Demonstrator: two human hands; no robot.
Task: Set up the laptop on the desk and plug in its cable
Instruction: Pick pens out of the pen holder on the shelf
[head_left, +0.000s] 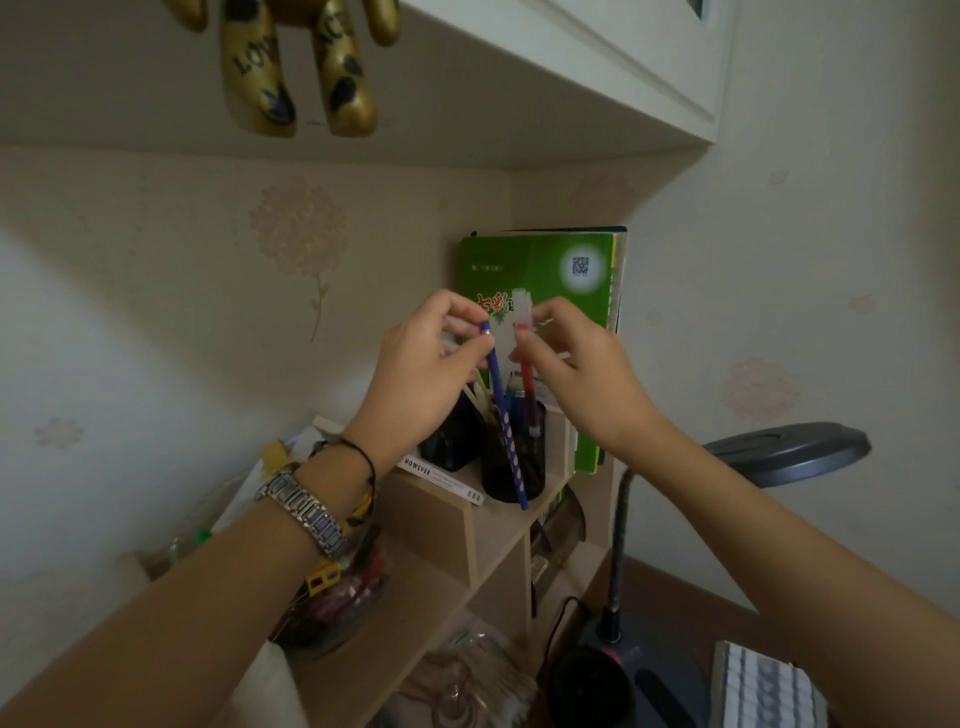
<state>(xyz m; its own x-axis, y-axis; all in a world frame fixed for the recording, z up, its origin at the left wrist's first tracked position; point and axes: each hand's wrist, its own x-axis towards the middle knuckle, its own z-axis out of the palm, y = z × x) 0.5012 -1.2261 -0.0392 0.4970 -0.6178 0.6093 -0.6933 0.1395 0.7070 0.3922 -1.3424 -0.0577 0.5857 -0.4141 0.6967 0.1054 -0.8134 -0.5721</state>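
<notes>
My left hand pinches the top of a blue pencil with pink dots, which hangs down in front of a dark pen cup. My right hand holds a red pen with a translucent cap, its lower end inside the cup. Both hands are raised close together above a small wooden desk shelf. No laptop or cable plug shows in this view.
A green book leans against the wall behind the cup. A grey desk lamp on a gooseneck stands at the right, its base below. A second dark cup, a book lying flat and clutter fill the shelf. A gold bear figure hangs above.
</notes>
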